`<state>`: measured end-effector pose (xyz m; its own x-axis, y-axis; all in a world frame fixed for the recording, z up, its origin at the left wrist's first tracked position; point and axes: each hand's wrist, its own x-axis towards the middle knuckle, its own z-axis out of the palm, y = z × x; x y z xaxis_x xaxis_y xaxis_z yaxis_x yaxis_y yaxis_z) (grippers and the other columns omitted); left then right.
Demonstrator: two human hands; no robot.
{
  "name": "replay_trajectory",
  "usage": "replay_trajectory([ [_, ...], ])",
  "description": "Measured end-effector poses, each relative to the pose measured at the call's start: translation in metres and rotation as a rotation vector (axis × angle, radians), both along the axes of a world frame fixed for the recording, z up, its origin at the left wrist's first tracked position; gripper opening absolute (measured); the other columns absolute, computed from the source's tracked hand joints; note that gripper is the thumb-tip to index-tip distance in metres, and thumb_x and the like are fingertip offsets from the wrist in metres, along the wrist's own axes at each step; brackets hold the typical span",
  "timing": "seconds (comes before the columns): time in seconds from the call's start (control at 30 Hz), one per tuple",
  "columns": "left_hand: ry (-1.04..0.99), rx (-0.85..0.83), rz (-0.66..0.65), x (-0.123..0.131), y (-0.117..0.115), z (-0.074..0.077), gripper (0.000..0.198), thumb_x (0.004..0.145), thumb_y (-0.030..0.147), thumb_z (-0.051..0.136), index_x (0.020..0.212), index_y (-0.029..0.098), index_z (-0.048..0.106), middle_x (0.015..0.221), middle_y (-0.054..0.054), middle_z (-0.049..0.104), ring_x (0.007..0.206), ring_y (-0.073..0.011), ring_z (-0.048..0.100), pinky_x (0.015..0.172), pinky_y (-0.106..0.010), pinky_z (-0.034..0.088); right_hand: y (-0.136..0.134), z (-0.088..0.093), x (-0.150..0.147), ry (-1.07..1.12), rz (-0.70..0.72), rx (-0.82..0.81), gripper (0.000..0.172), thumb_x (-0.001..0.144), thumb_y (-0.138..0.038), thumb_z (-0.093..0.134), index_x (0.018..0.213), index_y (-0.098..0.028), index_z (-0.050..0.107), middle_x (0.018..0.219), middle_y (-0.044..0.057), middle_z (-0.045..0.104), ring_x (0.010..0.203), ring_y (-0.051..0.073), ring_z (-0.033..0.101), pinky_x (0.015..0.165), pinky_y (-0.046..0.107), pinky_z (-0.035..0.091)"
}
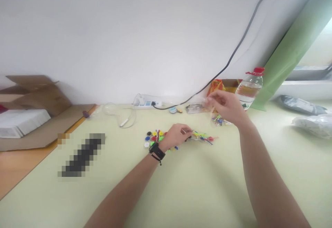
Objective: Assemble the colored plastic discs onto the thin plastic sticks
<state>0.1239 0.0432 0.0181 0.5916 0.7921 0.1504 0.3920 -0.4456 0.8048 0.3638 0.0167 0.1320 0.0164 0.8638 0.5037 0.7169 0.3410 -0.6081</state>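
My left hand [176, 135], with a black watch on the wrist, rests on the pale green table [181, 186] with its fingers pinched on a thin stick among a scatter of small coloured plastic sticks [204, 137]. Round coloured discs [154, 137] lie just left of it. My right hand [228, 107] is raised a little above the table, closed on a clear plastic bag [216, 115] that holds more coloured sticks.
A water bottle with a red cap [250, 88] stands behind my right hand. A white power strip [146, 103] and black cable [233, 53] run along the wall. Cardboard boxes [38, 117] sit at the left, grey bags [306, 112] at the right. A blurred dark object [81, 155] lies front left.
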Motion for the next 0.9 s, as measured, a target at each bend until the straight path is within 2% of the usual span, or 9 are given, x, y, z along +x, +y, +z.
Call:
replay_trajectory([
  [0.1,0.118,0.055,-0.020,-0.002,-0.002,0.000,0.024,0.091,0.041,0.064,0.098,0.022,0.078,0.100,-0.004,0.078,0.086,-0.0209,0.070,0.074,-0.031,0.053,0.008,-0.006,0.006,0.262,-0.088,0.076,0.012,0.091,-0.032,0.058,0.099,-0.025,0.063,0.087,0.004,0.068,0.063,0.016,0.057,0.057,0.029,0.044],
  [0.17,0.170,0.125,-0.038,-0.002,-0.004,-0.001,0.024,0.091,0.043,0.065,0.100,0.024,0.077,0.103,-0.003,0.077,0.088,-0.0222,0.069,0.077,-0.032,0.053,0.015,-0.014,0.008,0.466,-0.075,0.036,0.008,0.086,-0.026,0.057,0.093,-0.024,0.062,0.080,0.003,0.065,0.062,0.016,0.056,0.057,0.028,0.045],
  [0.27,0.202,0.221,-0.080,-0.001,-0.007,-0.006,0.022,0.091,0.039,0.066,0.106,0.026,0.075,0.109,-0.003,0.075,0.096,-0.0237,0.068,0.087,-0.035,0.052,0.024,-0.029,0.004,0.660,0.010,-0.117,0.008,0.079,-0.021,0.058,0.082,-0.020,0.066,0.068,0.002,0.060,0.060,0.014,0.054,0.057,0.026,0.044],
  [0.43,0.215,0.294,-0.114,-0.001,-0.008,-0.014,0.020,0.093,0.023,0.061,0.109,0.022,0.072,0.116,-0.006,0.071,0.112,-0.0240,0.064,0.100,-0.034,0.049,0.038,-0.051,-0.014,0.744,0.196,-0.314,0.012,0.075,-0.017,0.059,0.069,-0.015,0.069,0.053,-0.001,0.049,0.048,0.009,0.039,0.046,0.023,0.034],
  [0.53,0.272,0.324,-0.114,0.001,-0.010,-0.013,0.017,0.093,0.017,0.057,0.101,0.020,0.072,0.111,-0.006,0.071,0.108,-0.0242,0.065,0.096,-0.035,0.050,0.043,-0.058,-0.023,0.906,0.260,-0.292,0.011,0.077,-0.019,0.067,0.084,-0.016,0.075,0.072,0.004,0.064,0.063,0.012,0.059,0.061,0.024,0.052],
  [0.6,0.301,0.345,-0.123,0.004,-0.013,-0.011,0.021,0.092,0.012,0.054,0.098,0.020,0.072,0.106,-0.006,0.072,0.105,-0.0241,0.065,0.094,-0.035,0.050,0.045,-0.060,-0.027,0.995,0.289,-0.272,0.029,0.079,-0.024,0.073,0.109,-0.022,0.075,0.103,0.007,0.071,0.087,0.017,0.070,0.084,0.029,0.060],
  [0.7,0.305,0.370,-0.126,0.006,-0.017,-0.009,0.027,0.089,0.006,0.050,0.099,0.020,0.072,0.106,-0.006,0.072,0.105,-0.0239,0.065,0.095,-0.035,0.049,0.043,-0.063,-0.030,0.981,0.310,-0.282,0.055,0.082,-0.031,0.077,0.135,-0.034,0.064,0.144,0.005,0.058,0.113,0.022,0.070,0.103,0.037,0.057],
  [0.77,0.292,0.370,-0.132,0.007,-0.018,-0.008,0.029,0.089,0.005,0.050,0.103,0.019,0.071,0.110,-0.007,0.071,0.106,-0.0238,0.066,0.094,-0.035,0.049,0.042,-0.066,-0.030,0.886,0.273,-0.292,0.060,0.083,-0.033,0.077,0.140,-0.035,0.061,0.153,0.006,0.051,0.119,0.024,0.068,0.106,0.039,0.056],
  [0.9,0.277,0.361,-0.146,0.006,-0.018,-0.006,0.027,0.092,0.011,0.052,0.110,0.020,0.071,0.114,-0.008,0.071,0.106,-0.0252,0.066,0.094,-0.036,0.050,0.045,-0.074,-0.033,0.721,0.184,-0.313,0.055,0.084,-0.037,0.076,0.138,-0.029,0.064,0.146,0.009,0.058,0.116,0.025,0.069,0.109,0.044,0.053],
])
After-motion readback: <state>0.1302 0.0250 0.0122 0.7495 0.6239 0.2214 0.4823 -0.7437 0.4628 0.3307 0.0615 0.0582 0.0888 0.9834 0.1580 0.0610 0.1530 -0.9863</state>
